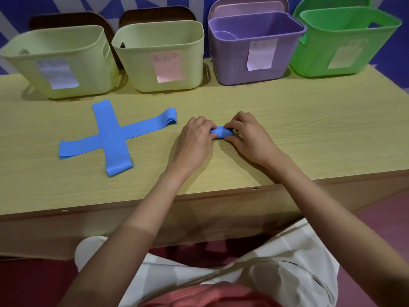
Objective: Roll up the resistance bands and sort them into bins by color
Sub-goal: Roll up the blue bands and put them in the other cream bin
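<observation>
A rolled blue resistance band point(221, 132) lies on the wooden table between my hands. My left hand point(195, 138) pinches its left end and my right hand point(247, 135) grips its right end, fingers curled over the roll. Two more flat blue bands lie crossed at the left: a wide one point(111, 138) lies over a long one point(143, 127). Four bins stand along the back: two pale yellow ones point(64, 91) point(163, 85), a purple one point(234, 69) and a green one point(321, 63), each with a paper label.
The table's front edge point(199, 196) runs just past my forearms. Lids lean behind the bins against a blue patterned wall. The purple bin holds something purple at its bottom.
</observation>
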Demonstrator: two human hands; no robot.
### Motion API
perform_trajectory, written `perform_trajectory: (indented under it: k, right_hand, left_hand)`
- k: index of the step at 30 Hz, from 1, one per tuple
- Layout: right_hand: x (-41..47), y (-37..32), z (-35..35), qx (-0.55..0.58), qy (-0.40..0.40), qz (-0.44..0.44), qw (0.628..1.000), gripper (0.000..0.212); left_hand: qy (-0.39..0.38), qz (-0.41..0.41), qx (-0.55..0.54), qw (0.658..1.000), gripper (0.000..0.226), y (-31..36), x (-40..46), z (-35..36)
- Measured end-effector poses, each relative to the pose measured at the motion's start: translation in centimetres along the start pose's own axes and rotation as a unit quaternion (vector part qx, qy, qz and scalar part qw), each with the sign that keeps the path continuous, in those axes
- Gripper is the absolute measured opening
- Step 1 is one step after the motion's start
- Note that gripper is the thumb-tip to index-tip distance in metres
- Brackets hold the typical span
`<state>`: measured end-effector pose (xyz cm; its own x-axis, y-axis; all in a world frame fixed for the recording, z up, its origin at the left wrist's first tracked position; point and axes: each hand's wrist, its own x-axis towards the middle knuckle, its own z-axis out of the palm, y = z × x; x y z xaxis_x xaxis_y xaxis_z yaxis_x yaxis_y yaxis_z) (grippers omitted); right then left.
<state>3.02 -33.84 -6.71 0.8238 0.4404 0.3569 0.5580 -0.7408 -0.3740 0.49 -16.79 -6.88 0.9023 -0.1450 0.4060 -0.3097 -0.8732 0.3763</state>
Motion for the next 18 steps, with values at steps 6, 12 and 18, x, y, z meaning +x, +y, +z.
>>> perform_trajectory:
  k: [6, 12, 18]
  right_hand:
    - [0.3, 0.3, 0.0, 0.021, 0.009, 0.012, 1.000, 0.017]
    - [1.4, 0.5, -0.3, 0.002, -0.017, 0.024, 1.000, 0.024]
    - [2.0, 0.7, -0.2, -0.003, -0.044, 0.016, 0.999, 0.025]
  left_hand:
    - [0.003, 0.013, 0.017, 1.000, 0.024, -0.2, 0.1, 0.3]
    - [-0.020, 0.005, 0.021, 1.000, 0.022, -0.6, 0.8, 0.4]
    - [-0.036, -0.009, 0.023, 0.999, 0.025, -1.0, 1.8, 0.4]
